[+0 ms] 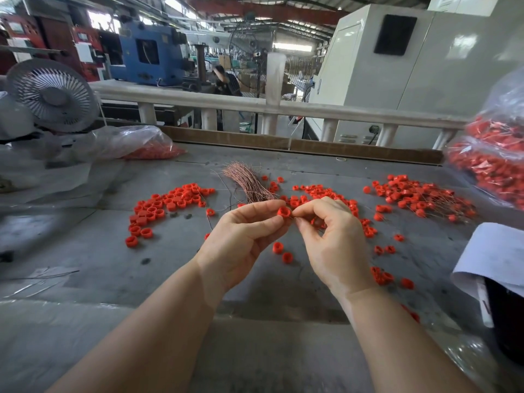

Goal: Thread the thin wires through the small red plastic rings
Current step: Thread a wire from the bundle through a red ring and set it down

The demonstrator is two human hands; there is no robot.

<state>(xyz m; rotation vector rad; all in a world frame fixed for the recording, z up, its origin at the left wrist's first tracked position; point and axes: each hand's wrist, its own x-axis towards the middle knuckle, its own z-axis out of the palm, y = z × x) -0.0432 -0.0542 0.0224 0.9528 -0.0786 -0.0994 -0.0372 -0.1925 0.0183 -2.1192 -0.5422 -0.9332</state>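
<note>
My left hand (pixel 243 236) pinches a small red plastic ring (pixel 284 211) between thumb and forefinger above the grey table. My right hand (pixel 331 236) meets the ring from the right with thumb and forefinger pinched together; the thin wire between them is too fine to make out. Just behind my hands lies a bundle of thin copper wires (pixel 246 181). Loose red rings lie in a pile at the left (pixel 167 205), and another scatter sits behind my right hand (pixel 320 194). Rings with wires through them are heaped at the right (pixel 419 197).
A clear bag of red parts (pixel 493 160) sits at the far right, another bag (pixel 153 150) at the back left beside a white fan (pixel 54 95). A white cloth over a dark container (pixel 499 259) stands at the right edge. A cardboard strip (pixel 283 143) borders the table's rear.
</note>
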